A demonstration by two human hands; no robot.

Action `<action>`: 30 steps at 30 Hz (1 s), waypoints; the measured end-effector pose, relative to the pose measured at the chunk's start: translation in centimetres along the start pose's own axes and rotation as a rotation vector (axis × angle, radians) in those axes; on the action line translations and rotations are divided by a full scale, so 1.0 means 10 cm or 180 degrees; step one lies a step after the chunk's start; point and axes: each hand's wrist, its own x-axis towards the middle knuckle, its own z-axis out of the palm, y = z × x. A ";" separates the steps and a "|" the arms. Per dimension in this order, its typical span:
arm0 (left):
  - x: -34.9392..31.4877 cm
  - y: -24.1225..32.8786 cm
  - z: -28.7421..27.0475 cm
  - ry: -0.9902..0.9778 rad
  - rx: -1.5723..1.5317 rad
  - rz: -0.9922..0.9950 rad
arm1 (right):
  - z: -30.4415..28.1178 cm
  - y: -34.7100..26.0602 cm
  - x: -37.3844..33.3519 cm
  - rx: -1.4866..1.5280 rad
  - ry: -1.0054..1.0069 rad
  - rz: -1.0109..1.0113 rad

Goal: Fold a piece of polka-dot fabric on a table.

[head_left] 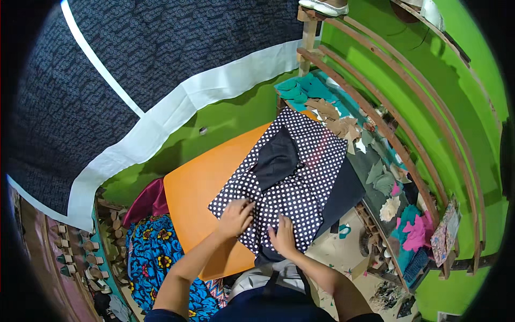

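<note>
Orange, smooth-topped surface (198, 174), centre of the frame: it carries the work, bare at its left part and covered toward the right. Black cloth with white polka dots (314, 185), centre: the main piece, spread slantwise over the surface, smooth in its upper right part and rippled near the hands. It should handle as light, limp and soft, creasing readily rather than breaking; on so smooth a support it may slide. The sounder hold is probably at its free edges, with a flat palm steadying the middle. Plain dark sheet, apparently cloth (343, 192), right of centre: it shows from beneath the dotted cloth's right edge. Plain black cloth piece (276, 159), just above centre: it lies on the dotted cloth, somewhat rumpled; it too appears light and pliable, best lifted by a corner. Left hand (236, 217), lower centre: palm down at the dotted cloth's lower left part, fingers bent; whether this grip pinches any fabric cannot be told. Right hand (283, 236), lower centre, to the right of the other: it rests on the dotted cloth's lower part, thumb apart from the fingers, the grip loose and not visibly clamped on anything.
</note>
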 end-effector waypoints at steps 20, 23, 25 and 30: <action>-0.32 -0.06 -0.04 -0.0880 0.0276 0.0515 | -0.37 -0.28 0.66 -0.0797 0.1092 -0.0440; -0.41 -0.04 0.07 -0.0919 0.0184 0.1115 | -0.25 -0.56 0.06 -0.0715 0.0104 -0.0869; -0.40 0.04 0.16 -0.0811 0.0123 0.1436 | -0.14 -0.51 -0.36 -0.0676 -0.0176 -0.1584; -0.21 0.25 0.15 -0.0680 -0.0387 0.1928 | -0.11 -0.34 -0.84 -0.0984 -0.0621 -0.2162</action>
